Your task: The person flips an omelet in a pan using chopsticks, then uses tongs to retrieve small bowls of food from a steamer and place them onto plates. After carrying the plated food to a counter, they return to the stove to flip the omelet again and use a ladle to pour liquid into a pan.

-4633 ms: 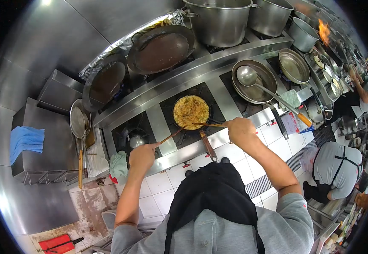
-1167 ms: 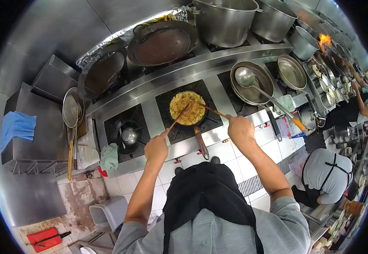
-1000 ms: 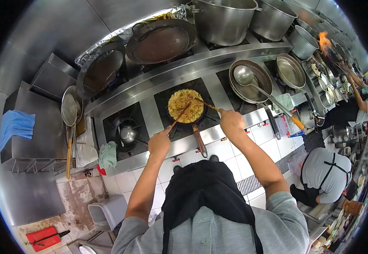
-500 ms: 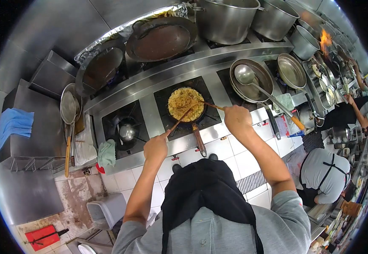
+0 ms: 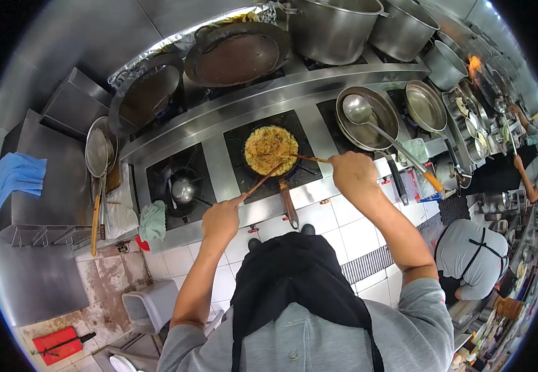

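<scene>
Stirring food (image 5: 271, 146) in a long-handled pan (image 5: 289, 201) on the stove (image 5: 213, 155).
Left hand (image 5: 221, 222) and right hand (image 5: 353, 176) are each curled around a slim utensil, the left stick (image 5: 260, 183) and right stick (image 5: 312, 159), tips at the food; the next move seemingly calls for control within the rim.

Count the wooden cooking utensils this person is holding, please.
2. The left utensil is in the left hand, the right utensil in the right hand; both reach over the frying pan. None seems hidden.
</scene>
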The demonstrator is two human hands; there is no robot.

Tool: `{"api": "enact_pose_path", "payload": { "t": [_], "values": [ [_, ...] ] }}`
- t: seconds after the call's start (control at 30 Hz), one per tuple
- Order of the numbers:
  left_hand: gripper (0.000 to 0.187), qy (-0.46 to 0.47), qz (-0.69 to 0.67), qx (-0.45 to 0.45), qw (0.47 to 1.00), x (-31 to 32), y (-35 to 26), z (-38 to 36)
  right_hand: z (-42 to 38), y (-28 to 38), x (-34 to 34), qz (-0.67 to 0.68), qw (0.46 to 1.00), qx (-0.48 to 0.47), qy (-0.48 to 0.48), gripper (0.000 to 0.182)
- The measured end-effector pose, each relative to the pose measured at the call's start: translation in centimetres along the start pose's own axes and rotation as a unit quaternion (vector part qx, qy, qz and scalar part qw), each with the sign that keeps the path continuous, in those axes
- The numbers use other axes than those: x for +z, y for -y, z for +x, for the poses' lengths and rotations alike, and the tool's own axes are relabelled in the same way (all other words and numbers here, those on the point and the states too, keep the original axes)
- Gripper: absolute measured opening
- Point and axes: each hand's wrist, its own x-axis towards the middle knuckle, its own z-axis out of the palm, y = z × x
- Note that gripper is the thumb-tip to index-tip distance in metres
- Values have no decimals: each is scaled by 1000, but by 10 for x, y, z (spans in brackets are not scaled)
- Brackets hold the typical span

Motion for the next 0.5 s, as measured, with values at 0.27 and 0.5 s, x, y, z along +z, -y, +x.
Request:
{"api": "enact_pose_path", "payload": {
  "t": [0.27, 0.5],
  "values": [
    [35, 28, 6, -11, 1000, -11, 1, -7, -4, 2, -9, -17, 1000, -10, 23, 19],
    [35, -38, 49, -46, 997, 8, 33, 19, 15, 19, 35, 12, 999, -43, -4, 22]
  ]
}}
